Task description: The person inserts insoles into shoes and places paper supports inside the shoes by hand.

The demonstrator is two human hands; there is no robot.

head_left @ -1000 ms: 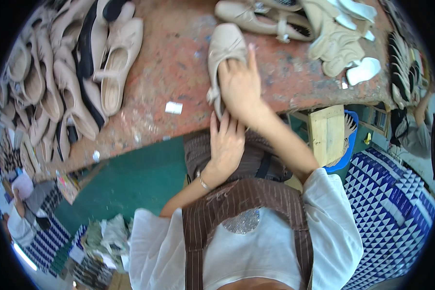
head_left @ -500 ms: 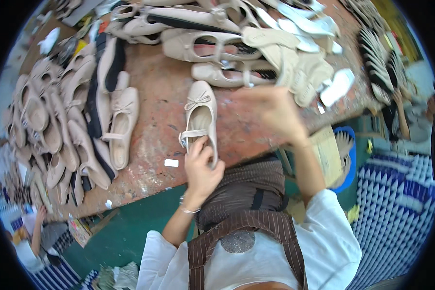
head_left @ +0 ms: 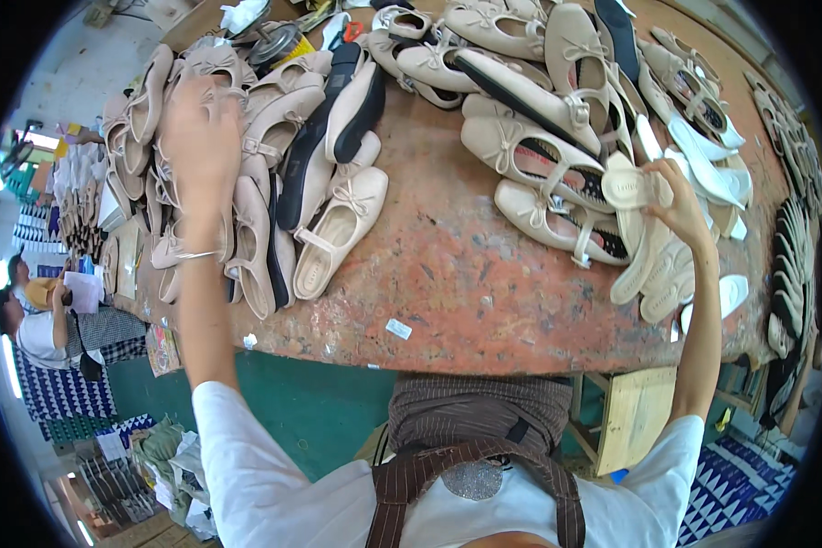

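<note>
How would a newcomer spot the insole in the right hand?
On the red-brown table, find the beige shoes right of centre. Beside them is the right hand. The beige insole is the one it grips; neighbouring insoles lie unheld, nearer the table's front edge.

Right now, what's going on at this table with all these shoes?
A person is handling shoe parts at a worn table. Their right hand pinches a beige insole near other insoles. Their left hand, blurred, is over the heap of shoes on the left; whether it holds one is unclear.
</note>
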